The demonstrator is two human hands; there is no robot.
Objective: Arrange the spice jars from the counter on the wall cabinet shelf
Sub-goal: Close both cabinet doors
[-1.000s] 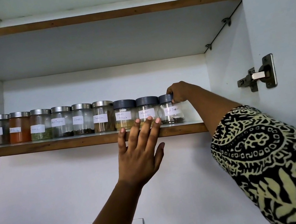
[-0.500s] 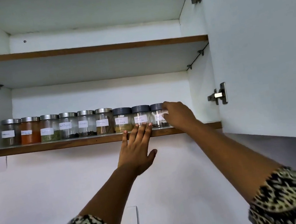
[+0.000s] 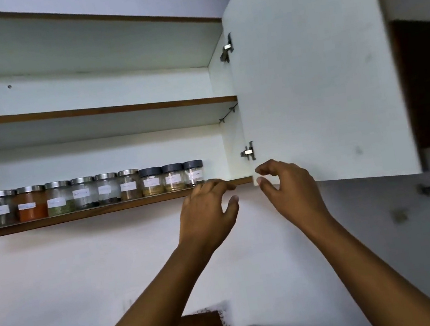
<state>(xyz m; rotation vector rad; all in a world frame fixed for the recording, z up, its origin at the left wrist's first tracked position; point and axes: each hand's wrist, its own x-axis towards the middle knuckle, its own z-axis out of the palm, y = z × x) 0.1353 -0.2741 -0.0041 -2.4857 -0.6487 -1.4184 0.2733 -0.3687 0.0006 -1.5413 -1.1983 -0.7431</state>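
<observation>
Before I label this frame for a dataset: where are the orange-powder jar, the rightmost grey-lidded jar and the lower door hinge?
Orange-powder jar (image 3: pixel 32 210): head view, on its orange contents.
Rightmost grey-lidded jar (image 3: pixel 192 164): head view, on its lid.
Lower door hinge (image 3: pixel 248 152): head view, on its metal arm.

— From my remote feed: what carries the jars?

— The lower shelf (image 3: pixel 109 208) of the white wall cabinet, a white board with a brown front edge. I count nine spice jars (image 3: pixel 95 192) standing upright in one row, side by side, along its left and middle stretch.

— Lids?

— Six silver lids on the left, three dark grey lids on the right. Each jar bears a white label; I cannot read them.

— Contents?

— The second jar (image 3: pixel 31 202) holds orange-red powder, the third jar (image 3: pixel 58 198) something green, the rightmost jar (image 3: pixel 194 173) dark grains. The shelf's right end, beyond that jar, is bare.

— And above?

— The upper shelf (image 3: pixel 117 111) shows only its underside and brown edge.
</observation>
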